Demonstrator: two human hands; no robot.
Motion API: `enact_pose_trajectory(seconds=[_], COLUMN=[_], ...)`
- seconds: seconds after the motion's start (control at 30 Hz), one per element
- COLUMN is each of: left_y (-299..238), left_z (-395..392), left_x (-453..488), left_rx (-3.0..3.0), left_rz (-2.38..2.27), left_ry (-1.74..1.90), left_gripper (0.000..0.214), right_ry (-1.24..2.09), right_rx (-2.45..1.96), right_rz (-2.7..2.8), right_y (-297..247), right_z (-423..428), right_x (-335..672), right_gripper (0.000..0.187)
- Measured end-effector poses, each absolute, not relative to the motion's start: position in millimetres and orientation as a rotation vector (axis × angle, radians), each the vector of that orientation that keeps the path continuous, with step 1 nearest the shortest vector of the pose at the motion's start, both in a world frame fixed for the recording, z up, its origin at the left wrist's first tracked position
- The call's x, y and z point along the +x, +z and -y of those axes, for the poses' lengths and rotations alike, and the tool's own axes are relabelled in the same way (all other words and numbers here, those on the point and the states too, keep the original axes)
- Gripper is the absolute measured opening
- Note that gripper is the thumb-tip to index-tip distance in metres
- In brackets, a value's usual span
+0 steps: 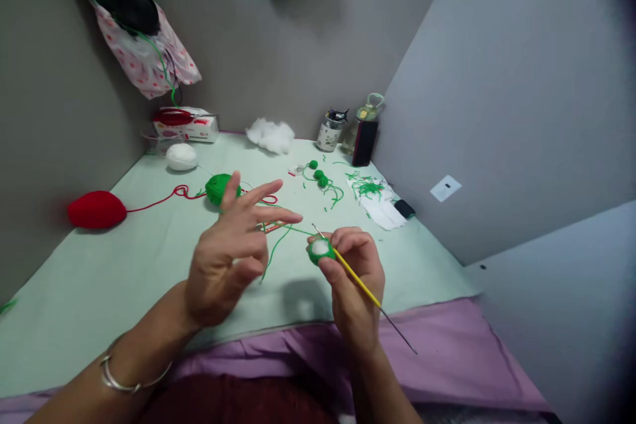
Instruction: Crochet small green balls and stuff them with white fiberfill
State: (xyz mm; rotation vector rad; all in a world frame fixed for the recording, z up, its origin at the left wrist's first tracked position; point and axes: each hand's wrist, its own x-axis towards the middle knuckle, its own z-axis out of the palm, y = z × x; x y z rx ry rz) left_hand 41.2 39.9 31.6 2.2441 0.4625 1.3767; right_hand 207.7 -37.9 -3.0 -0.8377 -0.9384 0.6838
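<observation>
My right hand (354, 281) is closed on a small green crocheted piece (320, 251) with white stuffing showing at its top, and on a yellow-handled crochet hook (365, 288) that slants down to the right. A green yarn strand (278, 242) runs from the piece toward my left hand (229, 253), which hovers to the left with fingers spread and the strand passing by its fingers. Behind the left hand lies a green yarn ball (217, 188) on the pale green table (124, 265).
A red yarn ball (97, 210) and white yarn ball (181, 156) lie at the left. White stuffing (271, 135), a jar (330, 130), a dark box (364, 143), small green balls (318, 174) and yarn scraps (368, 187) sit at the back. Grey walls enclose the table; purple cloth (447, 344) covers the near edge.
</observation>
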Motion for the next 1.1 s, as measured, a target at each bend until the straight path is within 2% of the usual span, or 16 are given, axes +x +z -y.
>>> enact_pose_trajectory(seconds=[0.17,0.33,0.6,0.87,1.1], left_y=[9,6,-2,-3,0], left_z=[-48,-34,-18,-18,-10], left_x=[49,57,71,70,71], left_rx=[2.68,2.459,2.331,2.192,1.667], left_rz=[-0.736,-0.609,-0.587,-0.704,-0.68], left_ry=[1.392,1.417,1.469,1.414,1.233], left_gripper=[0.03,0.058,0.079,0.078,0.074], right_ry=[0.63,0.558,0.479,0.509,0.26], right_rx=[-0.911,-0.983,-0.971,-0.937,-1.028], right_rz=[0.941,0.925,0.947,1.125,1.147], right_y=[-4,-5,-8,-16,-14], right_z=[38,35,34,38,42], right_x=[201,196,184,197,210], right_gripper=[0.023,0.022,0.019,0.017,0.02])
